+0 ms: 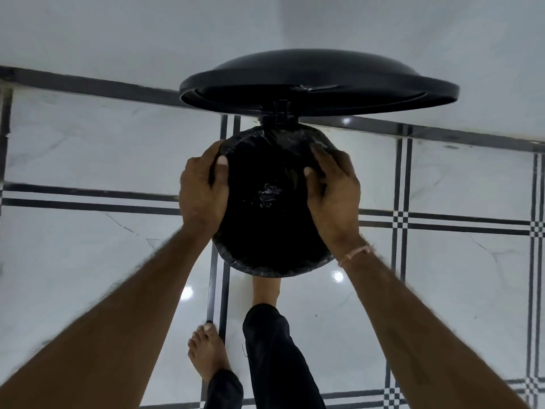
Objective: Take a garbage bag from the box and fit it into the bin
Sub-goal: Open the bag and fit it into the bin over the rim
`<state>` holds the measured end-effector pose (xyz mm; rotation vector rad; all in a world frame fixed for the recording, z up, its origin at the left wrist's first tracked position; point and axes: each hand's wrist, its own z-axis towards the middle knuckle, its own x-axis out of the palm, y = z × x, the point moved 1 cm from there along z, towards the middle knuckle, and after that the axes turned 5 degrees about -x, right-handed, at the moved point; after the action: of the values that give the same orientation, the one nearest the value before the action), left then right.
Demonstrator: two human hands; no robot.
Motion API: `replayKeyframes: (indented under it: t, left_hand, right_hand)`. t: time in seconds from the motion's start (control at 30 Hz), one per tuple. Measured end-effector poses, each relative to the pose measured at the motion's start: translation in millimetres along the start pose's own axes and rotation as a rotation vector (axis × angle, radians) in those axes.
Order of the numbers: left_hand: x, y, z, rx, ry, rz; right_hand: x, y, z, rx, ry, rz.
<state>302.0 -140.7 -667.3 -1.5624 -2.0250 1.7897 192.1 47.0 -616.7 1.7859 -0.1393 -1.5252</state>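
Two hands, left [203,190], right [333,196], gripping one black bag [265,160] over one bin's rim [265,271], one lid [318,81] raised

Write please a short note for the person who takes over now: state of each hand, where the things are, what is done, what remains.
Left hand: grip on the garbage bag at the bin's left rim.
Right hand: grip on the bag at the right rim.
Lid is up; one foot is at the bin's base.
Done: bag is inside, its edge folded over the rim.
Left: smooth the far edge, let go, close the lid.
Box is not in view.
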Motion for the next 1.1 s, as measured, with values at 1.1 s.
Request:
replayKeyframes:
  t: [1.1]
  left_hand:
    - [-2.3,-39.0,28.7,-0.273,0.103,-0.343]
  right_hand:
    - [-23.0,-93.9,48.8,0.788,0.236,0.716]
